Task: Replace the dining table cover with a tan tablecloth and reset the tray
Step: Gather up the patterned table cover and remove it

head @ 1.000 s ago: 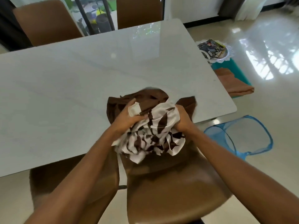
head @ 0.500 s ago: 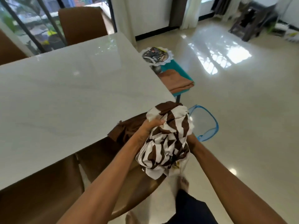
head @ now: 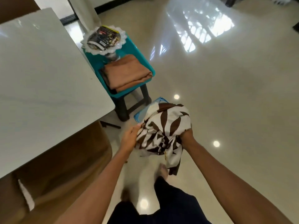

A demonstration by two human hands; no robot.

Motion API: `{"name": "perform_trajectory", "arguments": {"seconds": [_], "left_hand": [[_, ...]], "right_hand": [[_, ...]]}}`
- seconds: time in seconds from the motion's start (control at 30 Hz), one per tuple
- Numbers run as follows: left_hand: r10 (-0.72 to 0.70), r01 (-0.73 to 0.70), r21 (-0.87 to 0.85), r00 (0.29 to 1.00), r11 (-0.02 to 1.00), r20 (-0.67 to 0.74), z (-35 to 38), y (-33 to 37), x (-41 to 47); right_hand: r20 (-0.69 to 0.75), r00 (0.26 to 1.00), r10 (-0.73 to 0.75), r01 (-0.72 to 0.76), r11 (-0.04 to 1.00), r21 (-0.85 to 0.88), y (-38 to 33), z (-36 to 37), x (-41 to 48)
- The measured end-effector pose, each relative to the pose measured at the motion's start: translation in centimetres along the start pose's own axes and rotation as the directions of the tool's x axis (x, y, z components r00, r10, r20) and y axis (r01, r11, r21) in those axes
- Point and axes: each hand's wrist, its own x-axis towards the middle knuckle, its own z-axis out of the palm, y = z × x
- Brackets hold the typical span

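I hold a bunched white cloth with brown leaf print (head: 163, 130) in the air between both hands, off the right end of the bare white dining table (head: 40, 78). My left hand (head: 129, 138) grips its left side and my right hand (head: 186, 136) grips it from the right and below. The folded tan tablecloth (head: 127, 73) lies on a teal stool (head: 139, 52) beside the table end. A white lace-edged tray (head: 103, 40) with dark packets sits on the stool's far part.
A blue mesh hamper (head: 142, 112) stands on the floor just beyond the bundle, mostly hidden by it. A brown chair (head: 64, 159) is tucked under the table's near edge at left. Glossy open floor stretches to the right. My feet show below.
The bundle has come off the table and swung right, now over the floor near the blue hamper. My view has turned right and down, with the stool nearer.
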Motion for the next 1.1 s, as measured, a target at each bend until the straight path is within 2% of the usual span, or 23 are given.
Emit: {"name": "perform_trajectory", "arguments": {"seconds": [0.1,0.17,0.23,0.3,0.43,0.5,0.63,0.7,0.8,0.87,0.97,1.0,1.03,1.07,1.1], "left_hand": [[-0.115,0.125,0.084,0.987,0.989,-0.116,-0.4,-3.1,3.4],[-0.282,0.291,0.081,0.953,0.953,-0.108,-0.6,-4.8,5.8],[-0.358,0.368,0.147,0.93,0.918,-0.085,-0.4,-6.3,8.6],[-0.338,0.349,0.211,0.937,0.913,-0.091,0.1,-7.2,11.5],[-0.392,0.393,0.192,0.919,0.899,-0.049,2.5,-9.2,18.2],[-0.403,0.402,0.176,0.915,0.898,-0.033,4.0,-9.9,21.0],[-0.409,0.408,0.023,0.912,0.913,0.023,6.9,-11.5,24.9],[-0.409,0.409,0.029,0.913,0.912,-0.009,7.6,-12.8,25.9],[-0.424,0.425,0.011,0.904,0.905,-0.063,7.7,-15.1,26.0],[-0.408,0.41,0.014,0.911,0.912,-0.057,7.5,-16.6,25.7],[-0.376,0.378,0.059,0.925,0.924,-0.046,7.3,-18.3,25.6],[-0.373,0.375,0.065,0.927,0.925,-0.039,7.2,-18.8,25.6],[-0.375,0.375,0.05,0.927,0.926,-0.023,7.3,-19.1,25.8],[-0.38,0.38,0.031,0.925,0.925,-0.005,7.3,-19.1,25.9],[-0.382,0.382,0.031,0.924,0.924,0.0,7.3,-19.0,26.1]], "right_hand": [[-0.013,0.989,-0.148,0.141,0.962,-0.236,-2.3,1.3,3.4],[0.038,0.951,-0.307,0.291,0.847,-0.444,-2.7,2.5,5.6],[0.084,0.924,-0.373,0.344,0.714,-0.61,-2.0,3.7,8.0],[0.099,0.915,-0.391,0.357,0.671,-0.65,-1.1,4.9,9.9],[0.102,0.9,-0.424,0.366,0.61,-0.703,2.2,7.2,16.8],[0.032,0.92,-0.391,0.294,0.634,-0.715,3.8,7.8,20.4],[-0.119,0.954,-0.274,0.128,0.735,-0.666,8.4,7.6,27.1],[-0.133,0.975,-0.178,0.038,0.723,-0.69,10.5,7.6,29.9],[-0.164,0.986,-0.007,-0.122,0.638,-0.76,13.1,6.5,34.3],[-0.157,0.973,0.169,-0.228,0.6,-0.767,14.3,6.6,37.0],[-0.169,0.951,0.257,-0.3,0.654,-0.694,15.1,9.1,39.6],[-0.176,0.951,0.255,-0.303,0.64,-0.706,15.5,9.8,40.3],[-0.143,0.954,0.263,-0.273,0.57,-0.775,16.1,10.3,40.8],[-0.077,0.961,0.267,-0.194,0.445,-0.874,16.3,10.6,41.0],[-0.037,0.968,0.249,-0.107,0.274,-0.956,16.3,10.8,41.0]]}}
